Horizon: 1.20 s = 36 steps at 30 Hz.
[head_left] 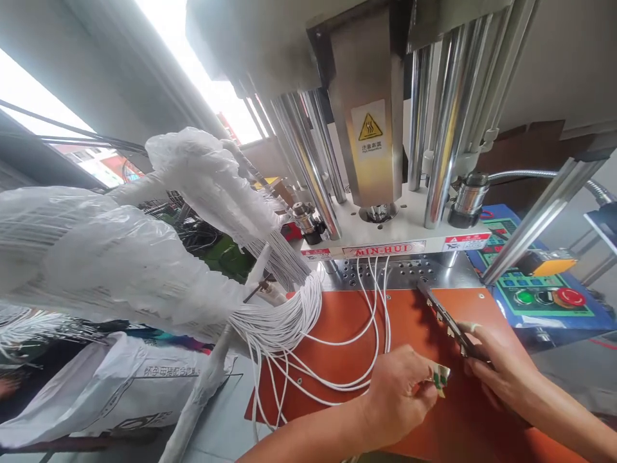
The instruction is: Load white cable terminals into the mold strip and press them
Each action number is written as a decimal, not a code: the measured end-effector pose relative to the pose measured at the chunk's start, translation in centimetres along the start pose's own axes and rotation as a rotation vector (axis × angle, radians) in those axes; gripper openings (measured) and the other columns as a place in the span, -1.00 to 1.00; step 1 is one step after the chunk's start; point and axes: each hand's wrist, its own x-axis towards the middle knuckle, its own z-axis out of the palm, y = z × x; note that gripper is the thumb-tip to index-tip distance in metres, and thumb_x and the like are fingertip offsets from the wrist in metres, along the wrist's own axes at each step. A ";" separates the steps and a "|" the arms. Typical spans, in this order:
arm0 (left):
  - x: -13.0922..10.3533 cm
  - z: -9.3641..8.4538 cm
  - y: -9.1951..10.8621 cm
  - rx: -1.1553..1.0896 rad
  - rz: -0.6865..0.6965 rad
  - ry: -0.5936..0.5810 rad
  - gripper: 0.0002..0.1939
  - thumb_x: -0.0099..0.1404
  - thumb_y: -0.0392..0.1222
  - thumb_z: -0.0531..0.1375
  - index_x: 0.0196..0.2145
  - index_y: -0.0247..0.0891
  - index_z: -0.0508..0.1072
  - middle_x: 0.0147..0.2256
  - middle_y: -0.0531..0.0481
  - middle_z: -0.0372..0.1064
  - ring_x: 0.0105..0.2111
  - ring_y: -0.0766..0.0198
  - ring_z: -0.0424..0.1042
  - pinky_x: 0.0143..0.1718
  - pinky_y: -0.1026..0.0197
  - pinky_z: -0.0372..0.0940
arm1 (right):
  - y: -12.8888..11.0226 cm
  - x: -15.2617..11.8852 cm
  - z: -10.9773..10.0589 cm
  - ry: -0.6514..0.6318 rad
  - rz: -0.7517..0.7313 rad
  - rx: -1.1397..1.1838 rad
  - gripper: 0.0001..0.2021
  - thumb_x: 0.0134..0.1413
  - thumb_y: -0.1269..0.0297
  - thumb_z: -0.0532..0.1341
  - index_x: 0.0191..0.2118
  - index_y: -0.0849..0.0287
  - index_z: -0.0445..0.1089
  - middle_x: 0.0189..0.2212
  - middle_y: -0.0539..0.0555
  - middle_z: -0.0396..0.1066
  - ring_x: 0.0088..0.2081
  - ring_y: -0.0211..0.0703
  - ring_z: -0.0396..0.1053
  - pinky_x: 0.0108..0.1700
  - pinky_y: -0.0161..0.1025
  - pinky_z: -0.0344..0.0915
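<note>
My left hand (402,392) is closed over the orange work plate (347,315), pinching a small green and white connector end (441,376) between finger and thumb. My right hand (496,366) grips the near end of a long dark metal fixture bar (446,318) with several small slots, which lies slanted across the plate. Several white cables (373,302) run from under the press head across the plate toward my left hand. They come from a thick white wire bundle (284,315).
A vertical press (371,148) with steel columns and a hot-surface label stands behind the plate. A control panel (544,289) with a green and a red button sits to the right. Plastic-bagged wire bundles (120,257) fill the left side.
</note>
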 end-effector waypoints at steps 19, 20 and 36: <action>1.2 1.4 -1.3 0.673 0.521 -0.192 -0.76 0.46 -0.31 -0.01 -0.12 -0.28 0.45 -0.17 -0.11 0.53 -0.27 0.25 0.41 -0.24 0.22 0.37 | -0.2 -1.1 3.0 0.104 -0.122 0.049 -0.53 0.24 0.06 0.06 0.21 0.10 0.17 0.01 0.18 0.45 0.02 0.04 0.43 0.11 -0.02 0.38; 1.2 1.3 -1.3 0.668 0.532 -0.182 -0.76 0.46 -0.31 -0.02 -0.13 -0.28 0.45 -0.17 -0.10 0.53 -0.28 0.25 0.40 -0.26 0.22 0.37 | -0.1 -1.1 3.1 0.105 -0.121 0.054 -0.52 0.25 0.08 0.06 0.24 0.08 0.15 0.04 0.18 0.44 0.04 0.04 0.42 0.15 0.00 0.35; 0.8 1.6 -1.7 0.762 0.596 -0.133 -0.68 0.49 -0.30 -0.08 -0.07 -0.34 0.46 -0.19 -0.20 0.52 -0.30 0.23 0.41 -0.29 0.21 0.43 | 0.6 -1.0 3.8 0.124 -0.107 0.023 -0.53 0.29 -0.04 -0.01 0.20 0.09 0.10 -0.09 0.18 0.49 -0.14 0.00 0.51 0.07 -0.02 0.41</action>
